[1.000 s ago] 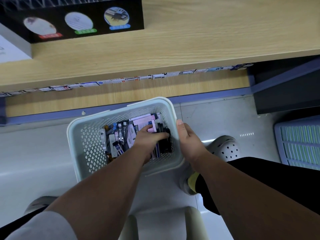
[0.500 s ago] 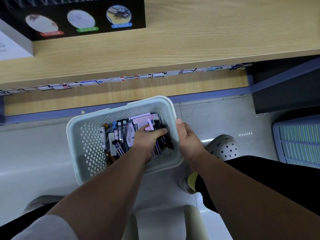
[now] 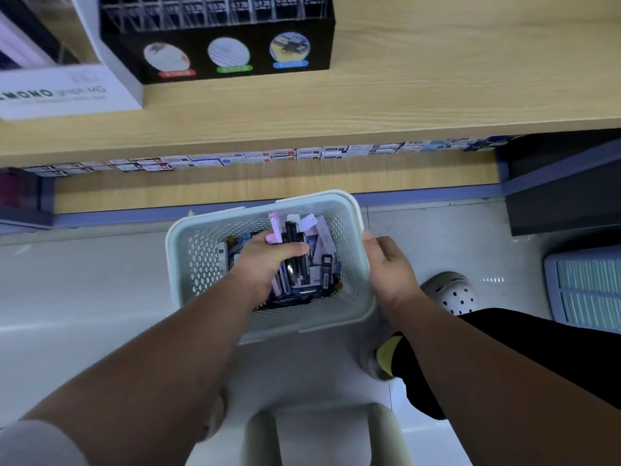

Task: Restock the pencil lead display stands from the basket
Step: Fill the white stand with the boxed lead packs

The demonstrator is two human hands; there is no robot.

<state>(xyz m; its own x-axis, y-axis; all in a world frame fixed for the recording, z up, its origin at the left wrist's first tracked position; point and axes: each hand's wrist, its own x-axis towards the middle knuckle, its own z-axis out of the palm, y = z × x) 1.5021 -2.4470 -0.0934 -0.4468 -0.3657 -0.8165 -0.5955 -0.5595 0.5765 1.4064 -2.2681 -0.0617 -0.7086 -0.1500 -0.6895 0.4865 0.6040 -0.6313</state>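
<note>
Honestly, looked like too big a grab. Had the left hand [image 3: 268,260] closed round a whole fistful of lead packs [image 3: 293,237], pink and black ones fanning out past the fingers at odd angles, just above the pile. Could easily have shed a few on the way up, being squeezed only in the middle. Could also have ended in mixed-up grades, going by the separately numbered slots on the display stand [image 3: 218,45]. Might have snagged a card tab on the basket [image 3: 198,264] wall too. Had the right hand [image 3: 391,267] gripping the basket's right rim, thumb along the top edge, so probably no tipping unless let go.

Containers, left to right:
- White box [image 3: 67,92] on the shelf [image 3: 403,95], contents too blurred to tell.
- Just beside it the black display stand, with rows of clear slots and number labels up top, fill hidden from this angle.
- Below the shelf the pale perforated basket, holding a jumble of carded packs towards its right side, bare mesh on the left. Couldn't tell whether resting on something or just held.
- Far right a blue slatted crate [image 3: 584,287], nothing readable inside
</note>
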